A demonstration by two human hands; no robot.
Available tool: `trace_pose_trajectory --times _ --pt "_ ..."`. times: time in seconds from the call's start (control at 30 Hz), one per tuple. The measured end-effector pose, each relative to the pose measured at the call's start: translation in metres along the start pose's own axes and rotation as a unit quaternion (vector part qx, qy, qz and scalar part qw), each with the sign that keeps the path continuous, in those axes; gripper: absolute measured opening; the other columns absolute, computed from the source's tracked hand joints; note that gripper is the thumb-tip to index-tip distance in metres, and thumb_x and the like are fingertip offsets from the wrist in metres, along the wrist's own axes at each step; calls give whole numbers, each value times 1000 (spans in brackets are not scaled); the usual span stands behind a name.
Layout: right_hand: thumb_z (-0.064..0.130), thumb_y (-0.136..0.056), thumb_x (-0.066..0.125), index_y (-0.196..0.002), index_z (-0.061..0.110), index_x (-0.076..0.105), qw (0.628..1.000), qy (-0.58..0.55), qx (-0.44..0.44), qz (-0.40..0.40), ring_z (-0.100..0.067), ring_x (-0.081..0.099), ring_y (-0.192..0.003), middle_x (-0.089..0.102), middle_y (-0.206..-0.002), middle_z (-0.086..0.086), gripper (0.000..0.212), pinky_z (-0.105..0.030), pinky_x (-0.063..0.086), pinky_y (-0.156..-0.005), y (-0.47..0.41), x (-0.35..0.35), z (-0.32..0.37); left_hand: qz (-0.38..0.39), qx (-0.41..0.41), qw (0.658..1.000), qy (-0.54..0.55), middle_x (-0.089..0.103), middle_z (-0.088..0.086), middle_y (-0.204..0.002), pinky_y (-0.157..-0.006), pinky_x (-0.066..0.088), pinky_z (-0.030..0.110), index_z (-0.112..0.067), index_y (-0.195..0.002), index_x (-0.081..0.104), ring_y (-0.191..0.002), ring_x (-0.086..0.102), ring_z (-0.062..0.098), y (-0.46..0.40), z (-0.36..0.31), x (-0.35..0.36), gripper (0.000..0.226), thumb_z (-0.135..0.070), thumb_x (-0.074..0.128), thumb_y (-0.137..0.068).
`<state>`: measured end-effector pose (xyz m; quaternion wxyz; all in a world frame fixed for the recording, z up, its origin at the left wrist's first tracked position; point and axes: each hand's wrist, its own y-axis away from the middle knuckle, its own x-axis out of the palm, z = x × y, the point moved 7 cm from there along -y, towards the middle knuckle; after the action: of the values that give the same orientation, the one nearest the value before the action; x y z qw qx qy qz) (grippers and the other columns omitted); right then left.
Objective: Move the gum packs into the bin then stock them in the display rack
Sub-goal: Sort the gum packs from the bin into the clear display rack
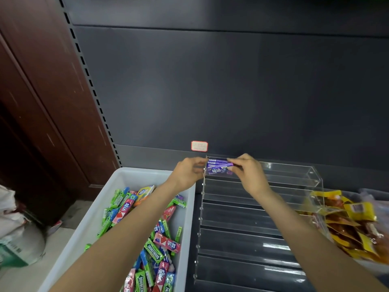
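Purple gum packs [219, 166] — both hands

Dim, even light; glare on the clear rack [273, 245] (blurred, bowed edges)

A bin [92, 218] is sitting at the left, with loose gum packs [155, 245] lying jumbled inside it. Just to its right a tiered display rack [242, 218] is standing, its steps rising toward the shelving back panel [210, 81] behind it. At the rack's top tier, left end, a few gum packs [219, 166] are being held between the left hand [187, 171] on their left and the right hand [250, 173] on their right. A pile of snack packets [353, 224] is lying right of the rack. A label [199, 146] is sitting on the panel just above the hands.
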<state>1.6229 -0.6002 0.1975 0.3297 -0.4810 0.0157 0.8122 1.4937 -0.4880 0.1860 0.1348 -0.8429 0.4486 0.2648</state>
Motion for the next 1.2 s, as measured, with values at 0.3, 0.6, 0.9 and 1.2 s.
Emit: trace_pose_trajectory --times 0.3,0.6,0.9,1.2 --pt "13 -90 61 -108 10 64 998 58 5 21 -5 52 -82 63 -107 -8 19 -9 41 -66 -3 0 5 -3 -7 1000 -14 59 9 -126 -88 48 24 -10 -134 49 -116 56 19 0 -2 -1 44 -12 57 -91" --pt "9 -91 57 -107 8 68 994 84 -36 64 -17 54 -102 58 -111 -5 20 -23 44 -86 1 4 10 -10 -2 1000 -14 61 9 -124 -88 47 21 -9 -131 52 -112 58 17 3 -2 0 40 -9 56 -92" --pt "19 -92 54 -122 16 60 993 86 -76 15 -9 45 -110 51 -116 5 31 -22 44 -89 23 10 44 -76 24 995 -62 66 -4 -113 -85 42 17 -16 -117 62 -100 61 9 25 6 -26 27 -15 60 -90" --pt "8 -91 54 -124 9 57 993 -80 -36 81 -15 57 -109 58 -120 -6 33 -23 45 -95 25 85 114 -96 -56 977 -181 62 7 -119 -93 43 27 -11 -118 61 -110 57 23 62 100 -88 30 -10 56 -89"
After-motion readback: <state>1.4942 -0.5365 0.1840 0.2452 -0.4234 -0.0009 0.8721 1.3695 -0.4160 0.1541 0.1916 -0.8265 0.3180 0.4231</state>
